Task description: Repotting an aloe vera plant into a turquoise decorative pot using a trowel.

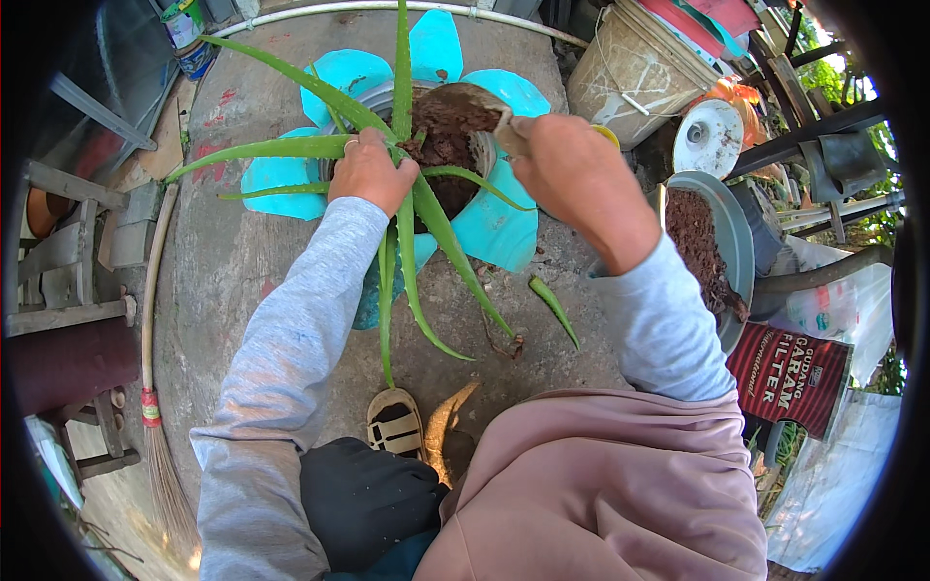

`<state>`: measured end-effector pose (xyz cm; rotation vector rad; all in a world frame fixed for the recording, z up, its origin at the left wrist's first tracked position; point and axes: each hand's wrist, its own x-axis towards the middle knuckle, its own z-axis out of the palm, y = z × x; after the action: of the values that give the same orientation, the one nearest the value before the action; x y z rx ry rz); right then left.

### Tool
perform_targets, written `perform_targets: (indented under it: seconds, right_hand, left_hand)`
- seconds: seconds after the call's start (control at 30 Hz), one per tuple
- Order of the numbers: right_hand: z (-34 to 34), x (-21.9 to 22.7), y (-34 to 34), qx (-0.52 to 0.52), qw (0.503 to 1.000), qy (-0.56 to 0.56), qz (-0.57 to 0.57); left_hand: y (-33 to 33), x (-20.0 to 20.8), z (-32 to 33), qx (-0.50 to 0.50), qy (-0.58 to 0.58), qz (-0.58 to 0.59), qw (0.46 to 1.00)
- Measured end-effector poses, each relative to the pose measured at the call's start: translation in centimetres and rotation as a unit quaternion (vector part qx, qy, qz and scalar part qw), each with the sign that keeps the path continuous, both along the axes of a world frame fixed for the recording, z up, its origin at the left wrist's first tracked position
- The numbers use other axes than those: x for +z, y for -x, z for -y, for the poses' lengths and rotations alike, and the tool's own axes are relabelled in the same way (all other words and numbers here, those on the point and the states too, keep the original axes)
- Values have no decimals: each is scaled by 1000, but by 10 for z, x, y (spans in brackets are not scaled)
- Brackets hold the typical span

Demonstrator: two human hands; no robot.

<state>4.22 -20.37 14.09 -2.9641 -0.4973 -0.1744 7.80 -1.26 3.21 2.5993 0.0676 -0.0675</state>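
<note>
The aloe plant (407, 194) already stands in the one blue petal-shaped pot (484, 223), gripped at its base by the closed left hand (371, 174), while the right hand (572, 165) is clenched on a soil-laden scoop (475, 102) tipped over the pot. I judge the filling partly done, since the one grey basin (731, 232) to the right holds more soil. One loose leaf (554, 308) lies on the concrete.

Hands (371, 174) at potted aloe (407, 208)
</note>
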Motion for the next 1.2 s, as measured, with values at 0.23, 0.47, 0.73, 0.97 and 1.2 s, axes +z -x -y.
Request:
perform_targets:
  seconds: [0.23, 0.47, 0.73, 0.97, 1.2]
  right_hand:
    - [11, 33, 4, -25, 998, 0, -61]
    - [5, 30, -2, -5, 996, 86, -37]
    - [-20, 34, -2, -21, 989, 129, -62]
    - [-42, -37, -50, -68, 980, 52, -178]
    - [-45, -30, -40, -36, 995, 26, -92]
  left_hand:
    - [1, -1, 3, 12, 34, 28, 999]
    - [0, -2, 4, 15, 40, 29, 999]
    - [-2, -2, 2, 11, 21, 22, 999]
    - [-1, 2, 10, 3, 28, 13, 1000]
    - [4, 6, 5, 15, 28, 24, 999]
